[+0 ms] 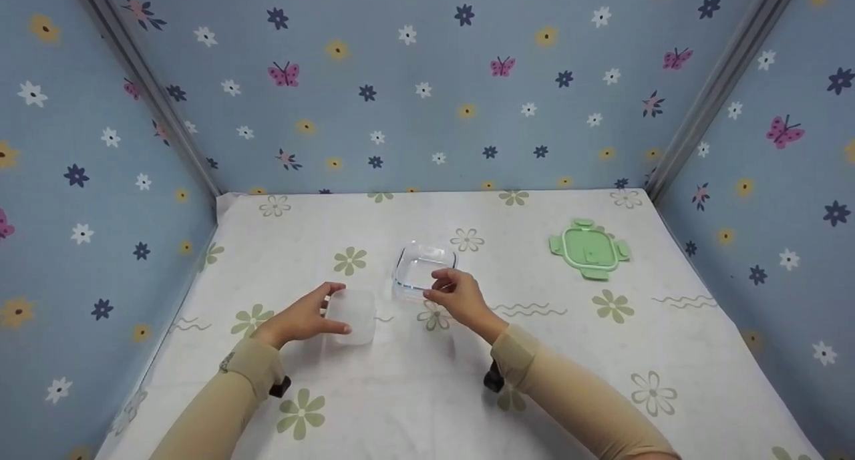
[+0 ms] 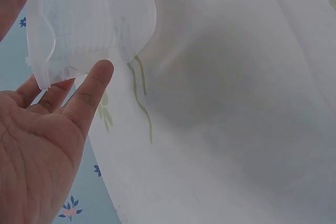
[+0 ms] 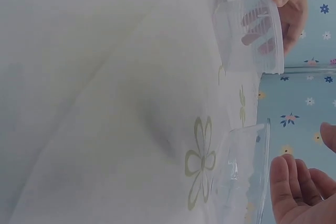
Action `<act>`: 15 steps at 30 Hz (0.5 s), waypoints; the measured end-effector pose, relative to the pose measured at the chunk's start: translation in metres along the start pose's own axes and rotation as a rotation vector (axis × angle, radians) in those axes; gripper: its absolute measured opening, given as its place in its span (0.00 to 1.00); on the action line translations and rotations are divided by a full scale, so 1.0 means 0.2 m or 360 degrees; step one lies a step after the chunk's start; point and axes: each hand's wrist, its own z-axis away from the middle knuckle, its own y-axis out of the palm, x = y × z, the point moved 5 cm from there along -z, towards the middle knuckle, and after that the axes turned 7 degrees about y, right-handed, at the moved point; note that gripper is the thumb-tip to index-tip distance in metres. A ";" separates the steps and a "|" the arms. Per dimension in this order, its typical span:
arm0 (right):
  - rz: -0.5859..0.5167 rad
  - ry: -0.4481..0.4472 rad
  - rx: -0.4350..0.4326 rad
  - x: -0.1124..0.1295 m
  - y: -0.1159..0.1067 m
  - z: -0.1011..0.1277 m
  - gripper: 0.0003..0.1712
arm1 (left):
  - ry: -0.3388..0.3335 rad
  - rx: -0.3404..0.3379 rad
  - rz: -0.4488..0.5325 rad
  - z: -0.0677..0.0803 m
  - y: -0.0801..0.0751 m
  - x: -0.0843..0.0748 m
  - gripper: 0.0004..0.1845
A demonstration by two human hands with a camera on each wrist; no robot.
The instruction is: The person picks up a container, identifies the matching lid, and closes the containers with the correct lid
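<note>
My left hand (image 1: 302,318) grips a translucent white plastic container (image 1: 355,318) at its left side, thumb along the near edge and fingers round the far one. In the right wrist view that container (image 3: 236,35) has a ribbed inner part showing through its wall. To its right, a square clear glass container (image 1: 415,270) stands on the cloth with its top uncovered. My right hand (image 1: 465,301) hovers at the glass container's right rim, fingers loosely bent and apart from the thumb, with nothing between them.
A green snap-on lid (image 1: 591,250) with side flaps lies at the right. The flower-printed white cloth (image 1: 548,353) covers the table. Blue patterned walls (image 1: 427,99) enclose the back and both sides, with grey poles (image 1: 153,93) at the corners.
</note>
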 end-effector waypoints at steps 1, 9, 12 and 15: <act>-0.0001 -0.0002 -0.0010 0.00 -0.01 0.00 0.22 | 0.0009 -0.0002 0.0003 0.00 0.00 0.00 0.57; -0.0015 0.0054 -0.0059 -0.03 -0.06 0.01 0.22 | 0.0097 0.0001 0.0002 0.00 0.00 0.01 0.55; -0.0006 0.0078 -0.0078 -0.05 -0.07 0.01 0.22 | 0.0088 -0.0001 0.0005 0.00 0.00 0.01 0.56; 0.0008 0.0118 -0.0095 -0.07 -0.09 0.00 0.23 | 0.0078 -0.0007 0.0006 0.00 0.00 0.00 0.56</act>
